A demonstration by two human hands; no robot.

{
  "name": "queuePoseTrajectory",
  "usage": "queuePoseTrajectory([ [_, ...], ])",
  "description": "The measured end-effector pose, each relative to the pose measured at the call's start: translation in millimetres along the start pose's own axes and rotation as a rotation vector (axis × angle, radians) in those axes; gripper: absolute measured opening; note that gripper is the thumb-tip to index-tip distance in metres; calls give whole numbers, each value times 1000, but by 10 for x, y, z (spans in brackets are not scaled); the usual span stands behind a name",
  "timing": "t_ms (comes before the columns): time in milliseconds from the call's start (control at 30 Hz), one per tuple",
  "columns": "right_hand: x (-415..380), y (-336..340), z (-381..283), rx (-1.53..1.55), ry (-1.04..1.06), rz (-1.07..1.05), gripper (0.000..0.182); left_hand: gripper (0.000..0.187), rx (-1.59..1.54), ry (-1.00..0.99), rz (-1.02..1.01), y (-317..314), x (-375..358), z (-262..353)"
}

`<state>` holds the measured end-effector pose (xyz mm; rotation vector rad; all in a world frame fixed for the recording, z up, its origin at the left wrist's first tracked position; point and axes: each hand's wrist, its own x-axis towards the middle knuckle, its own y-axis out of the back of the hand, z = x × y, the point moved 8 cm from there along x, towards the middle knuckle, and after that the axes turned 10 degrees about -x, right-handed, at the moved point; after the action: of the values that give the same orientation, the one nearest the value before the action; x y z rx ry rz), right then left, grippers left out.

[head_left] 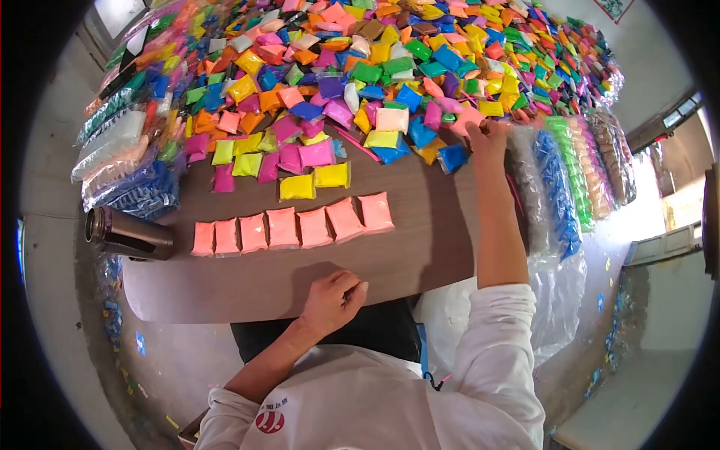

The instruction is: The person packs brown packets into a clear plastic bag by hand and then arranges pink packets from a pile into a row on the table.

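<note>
On the brown counter [420,247] a row of seven salmon-pink packets [285,227] lies side by side, each touching or almost touching its neighbour, from the left one near the metal flask [129,234] to the right one below the yellow packets [315,180]. This row looks like the finished part of the work: packets of one colour taken out and set in a line. Behind it, two yellow packets lie just apart from the edge of the big mixed pile [375,67], which covers the far half of the counter in many colours: pink, orange, blue, green, white. The right hand [486,135] is stretched out to the near edge of this pile and its fingers are closed on a pale pink packet [469,118], which is at the border of the heap, beside a blue one; so one more packet of the same kind seems to be on its way to the row. The left hand [334,300] rests on the near edge of the counter, loosely curled, and it holds nothing. As I judge it, only a small part is done: seven pieces are in line, while the pile has many more, and some of them are again of the salmon tone. On both sides lie long clear bags [559,180] already filled with one colour each.
</note>
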<state>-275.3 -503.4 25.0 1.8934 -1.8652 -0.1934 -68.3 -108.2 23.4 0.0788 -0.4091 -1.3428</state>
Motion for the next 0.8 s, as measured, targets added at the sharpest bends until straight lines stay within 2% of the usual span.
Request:
queuePoseTrajectory([
  [33, -222, 115, -243, 139, -44, 34, 24, 13, -3, -3, -1, 1, 3, 15],
  [133, -623, 267, -398, 320, -109, -50, 23, 14, -7, -15, -9, 7, 24, 53],
  [233, -889, 247, -313, 411, -80, -250, 29, 13, -2, -28, -32, -7, 20, 52],
  [367, -1437, 201, -328, 316, -184, -297, 38, 14, -5, -37, -52, 3, 24, 43],
  [467, -1790, 68, -397, 272, -277, -369, 38, 15, -14, -58, -43, 11, 20, 31],
  [600, -2072, -132, -482, 308, -207, -447, 37, 16, -46, -36, -43, 19, 12, 20],
  [800, -2216, -139, -423, 322, -210, -439, 35, 15, -101, -43, -36, 10, -4, -20],
])
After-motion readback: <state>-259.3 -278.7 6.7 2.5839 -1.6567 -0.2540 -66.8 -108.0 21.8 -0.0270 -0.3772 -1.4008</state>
